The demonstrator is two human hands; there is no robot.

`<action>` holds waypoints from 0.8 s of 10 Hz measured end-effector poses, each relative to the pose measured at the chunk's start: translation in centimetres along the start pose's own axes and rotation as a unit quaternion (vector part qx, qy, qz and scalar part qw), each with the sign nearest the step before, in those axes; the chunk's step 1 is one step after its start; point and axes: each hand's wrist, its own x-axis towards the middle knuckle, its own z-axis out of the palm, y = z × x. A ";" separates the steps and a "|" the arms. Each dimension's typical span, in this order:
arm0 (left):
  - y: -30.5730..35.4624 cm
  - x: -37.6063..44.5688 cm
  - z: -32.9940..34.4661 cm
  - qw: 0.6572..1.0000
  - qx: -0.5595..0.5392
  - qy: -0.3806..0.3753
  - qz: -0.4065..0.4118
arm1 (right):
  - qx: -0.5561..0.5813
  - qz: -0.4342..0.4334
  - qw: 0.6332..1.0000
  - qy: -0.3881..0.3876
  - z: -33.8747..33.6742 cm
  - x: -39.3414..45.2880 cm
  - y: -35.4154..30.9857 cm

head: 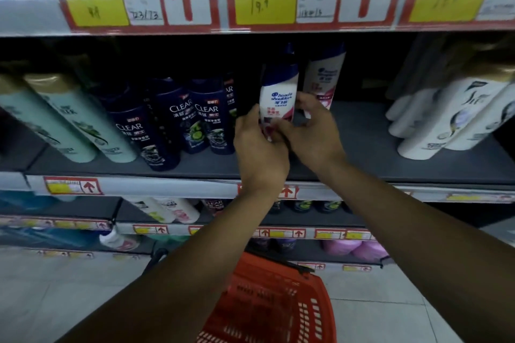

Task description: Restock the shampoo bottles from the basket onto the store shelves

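A white Head & Shoulders shampoo bottle with a dark blue cap stands upright on the grey shelf. Both my hands hold its lower part: my left hand grips it from the left, and my right hand wraps its right side and front. A second bottle of the same kind stands just behind and to the right. The red plastic basket sits on the floor below my arms; its contents are hidden from view.
Dark blue Clear bottles stand left of my hands, pale green bottles further left, and white bottles at the right. Bare shelf lies between the held bottle and the white ones. Price-tag rails and lower shelves with more bottles sit below.
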 end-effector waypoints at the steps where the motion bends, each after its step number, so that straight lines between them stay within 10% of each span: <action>1: 0.2 0.5 0.6 0.999 0.015 -0.029 0.001 | -0.008 0.011 1.000 0.023 -0.9 0.7 0.4; 8: 2.8 -0.1 4.4 0.992 -0.064 -0.106 -0.008 | -0.094 0.027 0.991 0.096 -7.3 1.7 2.3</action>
